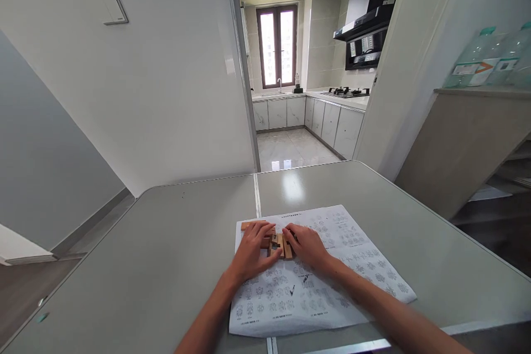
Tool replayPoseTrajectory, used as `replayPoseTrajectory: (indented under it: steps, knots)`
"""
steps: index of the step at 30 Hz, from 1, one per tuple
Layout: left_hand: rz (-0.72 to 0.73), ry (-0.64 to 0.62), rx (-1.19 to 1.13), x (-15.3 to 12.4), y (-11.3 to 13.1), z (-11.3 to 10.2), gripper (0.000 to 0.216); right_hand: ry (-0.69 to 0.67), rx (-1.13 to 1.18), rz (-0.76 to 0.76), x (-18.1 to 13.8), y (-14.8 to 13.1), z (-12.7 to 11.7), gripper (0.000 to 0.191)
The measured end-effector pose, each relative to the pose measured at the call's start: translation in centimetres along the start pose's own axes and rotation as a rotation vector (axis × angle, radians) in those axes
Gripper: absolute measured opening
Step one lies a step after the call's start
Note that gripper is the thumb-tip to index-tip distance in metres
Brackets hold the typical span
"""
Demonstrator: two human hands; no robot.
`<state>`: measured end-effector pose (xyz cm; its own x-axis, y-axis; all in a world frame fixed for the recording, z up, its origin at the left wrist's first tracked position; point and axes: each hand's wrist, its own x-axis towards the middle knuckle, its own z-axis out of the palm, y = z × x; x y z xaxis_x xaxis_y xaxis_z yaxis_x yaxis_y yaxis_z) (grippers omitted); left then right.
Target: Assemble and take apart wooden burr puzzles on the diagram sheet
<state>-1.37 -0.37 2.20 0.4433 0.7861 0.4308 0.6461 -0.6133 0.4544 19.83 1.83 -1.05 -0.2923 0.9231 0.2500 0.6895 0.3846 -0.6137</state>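
Observation:
Several small notched wooden blocks (277,244) lie close together on a printed paper sheet (319,304). My left hand (251,251) rests at their left side, its thumb and fingers curved around some of them. From the right, my right hand (309,246) grips the end of an upright wooden block (287,250) with bent fingers. A flat wooden piece (252,225) lies beyond my left hand, near the sheet's top left corner. My fingers partly cover the blocks, so how they fit together is hard to make out.
The sheet, printed with rows of small diagrams, lies across the seam of a grey table (186,254). A small green object (42,317) sits near the table's left edge. Large water bottles (477,61) stand on a ledge at right; a kitchen opens beyond the table.

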Motion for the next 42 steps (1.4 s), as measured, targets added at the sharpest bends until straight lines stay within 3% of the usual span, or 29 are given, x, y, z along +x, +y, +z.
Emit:
replayPoseTrajectory:
  steps: [3,8,13,22,34,42]
  knots:
    - [-0.135,0.155,0.012,0.3,-1.0,-0.4,0.028,-0.004,0.012,0.006,0.0,0.0,-0.1,0.036]
    - [-0.296,0.283,0.058,0.3,-3.1,-1.1,0.025,-0.011,0.026,0.021,0.1,0.0,-0.1,0.035]
    - [-0.307,0.253,0.05,0.1,-3.8,-1.2,0.025,-0.018,0.067,0.048,-0.1,0.0,-0.2,0.036]
    - [-0.165,0.054,0.187,-0.3,-3.9,-0.3,0.035,-0.021,0.058,0.043,0.1,-0.1,-0.1,0.037]
    - [-0.198,0.062,0.309,-0.5,-4.2,0.2,0.035,-0.035,0.03,0.029,0.0,-0.3,-0.3,0.036]
    - [-0.337,0.18,0.487,-0.6,-5.1,0.6,0.029,-0.053,0.041,0.034,0.0,-0.2,-0.2,0.037]
